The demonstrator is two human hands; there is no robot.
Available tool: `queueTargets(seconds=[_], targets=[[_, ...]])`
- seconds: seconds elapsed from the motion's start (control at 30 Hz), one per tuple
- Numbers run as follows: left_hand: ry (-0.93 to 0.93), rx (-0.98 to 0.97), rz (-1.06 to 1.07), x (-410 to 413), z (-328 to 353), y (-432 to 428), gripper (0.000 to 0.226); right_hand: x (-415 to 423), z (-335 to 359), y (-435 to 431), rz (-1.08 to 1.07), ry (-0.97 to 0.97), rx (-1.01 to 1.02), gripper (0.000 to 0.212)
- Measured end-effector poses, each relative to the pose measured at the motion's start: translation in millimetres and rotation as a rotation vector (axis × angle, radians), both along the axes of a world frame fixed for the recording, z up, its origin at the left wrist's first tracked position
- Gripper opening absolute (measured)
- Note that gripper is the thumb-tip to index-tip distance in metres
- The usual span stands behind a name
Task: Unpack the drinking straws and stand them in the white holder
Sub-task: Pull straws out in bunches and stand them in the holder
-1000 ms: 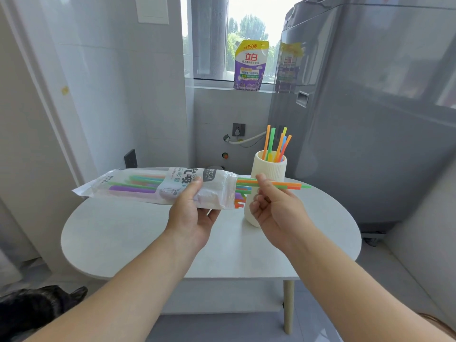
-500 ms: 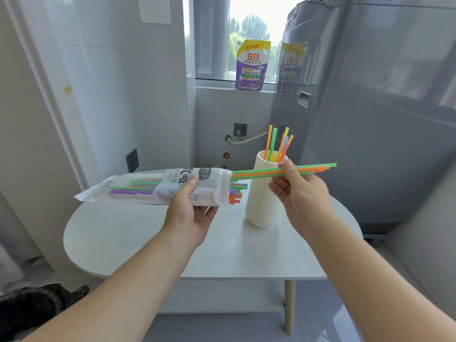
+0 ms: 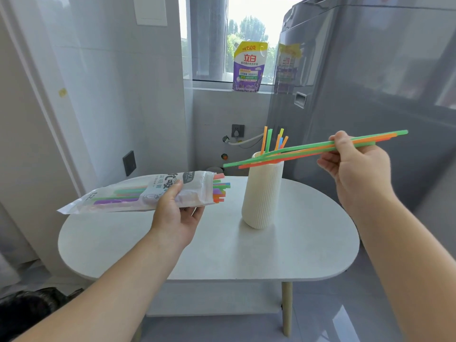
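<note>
A ribbed white holder (image 3: 262, 193) stands on the oval white table (image 3: 222, 255), with several coloured straws (image 3: 274, 141) upright in it. My left hand (image 3: 176, 215) grips a clear plastic straw packet (image 3: 138, 193) held level above the table's left side; coloured straw ends (image 3: 220, 187) stick out of its open right end. My right hand (image 3: 357, 166) pinches a few green and orange straws (image 3: 308, 150), fully out of the packet. They slant down to the left, and their free ends hang in front of the holder's rim.
A large grey appliance (image 3: 370, 95) fills the right side behind the table. A purple and yellow refill pouch (image 3: 249, 67) stands on the window sill. A white hose (image 3: 246, 140) and wall sockets sit low on the back wall. A dark object (image 3: 29, 309) lies on the floor at lower left.
My right hand has drawn the green and orange straws fully out of the packet and carried them up and to the right. My left hand still holds the packet in the same place.
</note>
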State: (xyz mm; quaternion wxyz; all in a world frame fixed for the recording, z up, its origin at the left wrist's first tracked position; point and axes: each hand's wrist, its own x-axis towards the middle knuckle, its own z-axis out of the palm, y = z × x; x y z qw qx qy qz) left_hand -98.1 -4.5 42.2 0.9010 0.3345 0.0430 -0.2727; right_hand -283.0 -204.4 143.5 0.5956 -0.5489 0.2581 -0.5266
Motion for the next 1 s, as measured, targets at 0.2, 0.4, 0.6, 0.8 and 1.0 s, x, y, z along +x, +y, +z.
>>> queueTargets(seconds=[0.2,0.4,0.6,0.8,1.0], targets=[[-0.005,0.004,-0.013,-3.8,-0.9,-1.8,0.037,-9.8,14.1,3.7,-0.207,0.01,-0.238,0.018],[-0.018,0.015,-0.024,-5.8,-0.7,-2.7,0.039,-14.0,22.1,11.1,-0.313,0.09,-0.402,0.014],[-0.017,0.026,-0.032,-7.3,-1.2,-3.6,0.041,-12.0,22.8,15.4,-0.345,0.119,-0.445,0.014],[-0.018,0.019,-0.035,-7.0,-1.1,-4.4,0.041,-15.3,24.1,13.2,-0.361,0.084,-0.398,0.014],[-0.019,0.029,-0.051,-9.3,-1.6,-5.6,0.043,-8.8,19.6,10.1,-0.276,0.156,-0.435,0.016]])
